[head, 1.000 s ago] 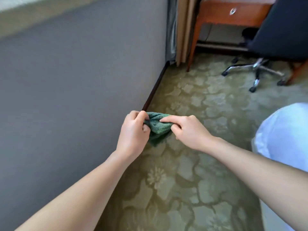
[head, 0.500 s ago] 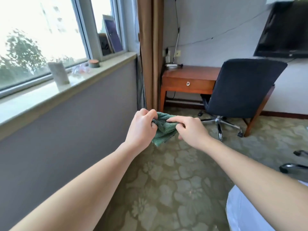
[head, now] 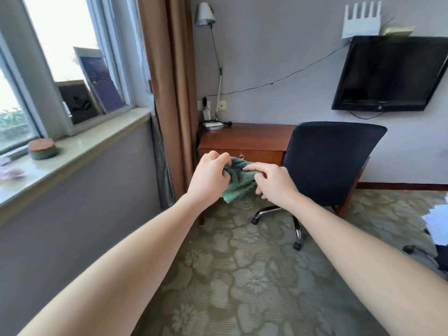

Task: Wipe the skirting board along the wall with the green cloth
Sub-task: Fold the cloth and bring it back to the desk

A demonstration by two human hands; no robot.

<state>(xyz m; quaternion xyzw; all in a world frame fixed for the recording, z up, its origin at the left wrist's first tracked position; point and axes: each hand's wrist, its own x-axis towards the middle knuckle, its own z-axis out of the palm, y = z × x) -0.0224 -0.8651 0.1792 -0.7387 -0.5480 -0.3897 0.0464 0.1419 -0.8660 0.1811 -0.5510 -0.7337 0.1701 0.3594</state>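
Cloth: the green cloth (head: pixel 238 181) is bunched up in the air between both hands, well above the carpet (head: pixel 242 275).
Left hand (head: pixel 209 177): fingers clenched on the cloth's left edge.
Right hand (head: pixel 272 181): fingers pinching its right side.
Skirting: a dark strip (head: pixel 400 186) shows under the far wall, beside the chair (head: pixel 332 161).

The green cloth (head: pixel 238 181), bunched and creased, hangs pinched between the left hand (head: pixel 209 177) and right hand (head: pixel 272 181).
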